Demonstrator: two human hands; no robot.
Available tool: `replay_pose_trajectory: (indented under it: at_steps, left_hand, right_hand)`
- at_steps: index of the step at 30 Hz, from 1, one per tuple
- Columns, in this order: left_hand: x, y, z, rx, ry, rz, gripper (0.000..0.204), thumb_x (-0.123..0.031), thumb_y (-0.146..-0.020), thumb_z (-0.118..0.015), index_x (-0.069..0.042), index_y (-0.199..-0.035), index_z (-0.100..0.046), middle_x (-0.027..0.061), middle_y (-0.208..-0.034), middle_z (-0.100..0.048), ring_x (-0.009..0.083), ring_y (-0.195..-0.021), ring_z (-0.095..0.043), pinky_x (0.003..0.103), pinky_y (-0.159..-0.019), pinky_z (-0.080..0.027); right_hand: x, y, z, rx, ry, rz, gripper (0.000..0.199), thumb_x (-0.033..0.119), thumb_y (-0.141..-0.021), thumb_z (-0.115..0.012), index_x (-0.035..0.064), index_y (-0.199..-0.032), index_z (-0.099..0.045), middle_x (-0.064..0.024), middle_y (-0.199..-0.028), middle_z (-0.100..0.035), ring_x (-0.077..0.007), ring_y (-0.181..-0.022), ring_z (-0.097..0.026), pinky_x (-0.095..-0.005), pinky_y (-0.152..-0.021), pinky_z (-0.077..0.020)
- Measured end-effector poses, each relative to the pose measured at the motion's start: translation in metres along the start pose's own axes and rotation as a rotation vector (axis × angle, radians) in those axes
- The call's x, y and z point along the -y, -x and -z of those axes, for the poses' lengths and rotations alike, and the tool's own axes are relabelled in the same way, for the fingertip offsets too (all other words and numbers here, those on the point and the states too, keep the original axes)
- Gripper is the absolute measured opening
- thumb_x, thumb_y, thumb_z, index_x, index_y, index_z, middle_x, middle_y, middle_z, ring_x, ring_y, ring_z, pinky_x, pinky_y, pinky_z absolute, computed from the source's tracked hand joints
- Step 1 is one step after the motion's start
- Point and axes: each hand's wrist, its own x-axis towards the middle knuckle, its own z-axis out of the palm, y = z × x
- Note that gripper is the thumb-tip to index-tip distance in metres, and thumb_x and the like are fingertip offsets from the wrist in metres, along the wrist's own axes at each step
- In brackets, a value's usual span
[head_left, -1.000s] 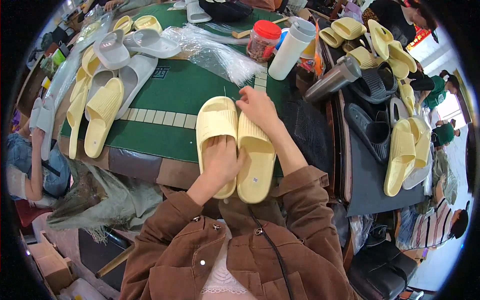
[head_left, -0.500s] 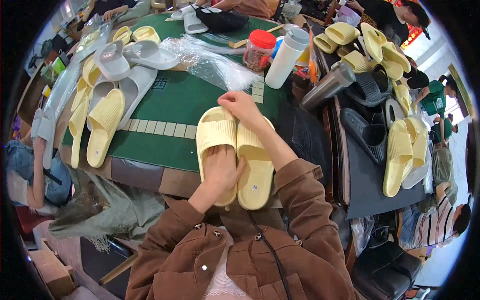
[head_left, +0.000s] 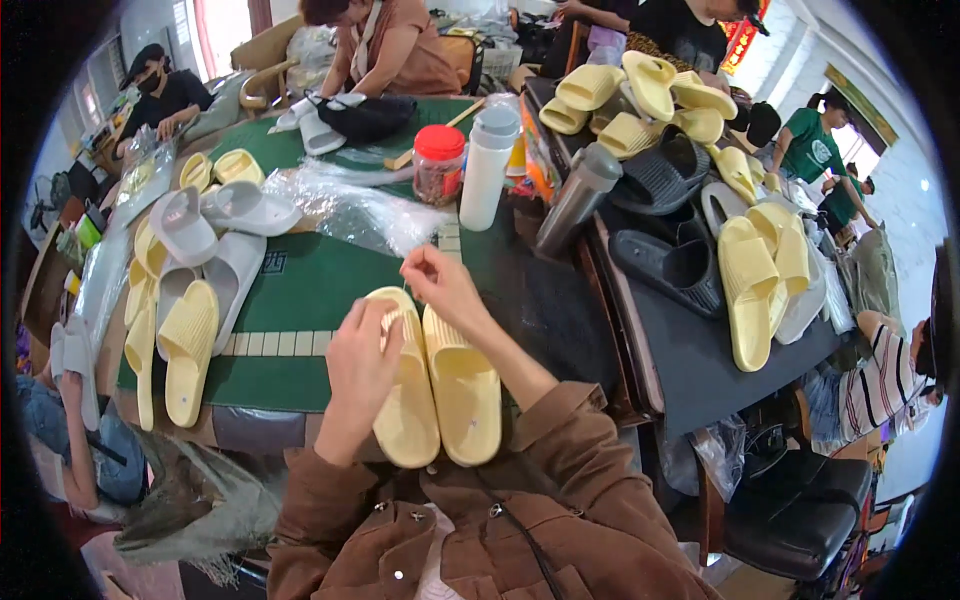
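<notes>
At the near edge of the green surface (head_left: 300,290), a pair of pale yellow slides (head_left: 440,385) lies side by side, soles up, toes pointing away from the person. The left hand (head_left: 362,360) rests on the left slide, fingers curled over its far half and pressing it down; its grip is closed on that slide. The right hand (head_left: 440,285) hovers just past the toe ends with fingertips pinched together, as if on something very small, perhaps a thread or tag; what it pinches is too fine to tell.

Judging from how things lie, the pair is already matched and aligned, and the work looks to be at the stage of checking or trimming near the toes. Bagging seems not yet done: a crumpled clear plastic bag (head_left: 350,205) lies far of the pair, apart from it.

Left on the surface, more slides wait: grey ones (head_left: 205,235) and yellow ones (head_left: 175,350) in loose rows, which suggests much is left. Far of the bag stand a red-lidded jar (head_left: 438,165) and a white bottle (head_left: 488,170), with a grey flask (head_left: 578,200) tilted to their right. On the right, a dark bench (head_left: 700,360) carries black slides (head_left: 665,230) and a heap of yellow pairs (head_left: 760,270). Other people sit at the far side, busy with their own slides.
</notes>
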Motion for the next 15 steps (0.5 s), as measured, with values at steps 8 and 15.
replay_pose_trajectory:
  at_steps: [8, 15]
  left_hand:
    - [0.039, -0.059, -0.053, 0.123, 0.272, -0.07, 0.018, -0.002, -0.089, -0.058, 0.002, -0.106, -0.06, 0.0149, -0.08, -0.067, 0.0182, -0.064, -0.063, 0.031, -0.059, -0.05]
    - [0.038, -0.052, -0.078, 0.004, 0.459, 0.027, 0.01, -0.001, -0.089, -0.059, 0.001, -0.099, -0.059, 0.0125, -0.076, -0.065, 0.0178, -0.065, -0.062, 0.029, -0.061, -0.049]
  right_hand:
    - [-0.012, 0.01, 0.001, -0.173, -0.203, 0.063, 0.01, 0.01, -0.094, -0.058, 0.0002, -0.096, -0.059, -0.0009, -0.082, -0.061, -0.0063, -0.071, -0.057, -0.022, -0.062, -0.0481]
    - [-0.015, 0.013, 0.001, -0.269, -0.157, -0.022, 0.009, 0.007, -0.092, -0.059, -0.0003, -0.097, -0.059, -0.0019, -0.083, -0.061, -0.0072, -0.073, -0.059, -0.0225, -0.067, -0.05]
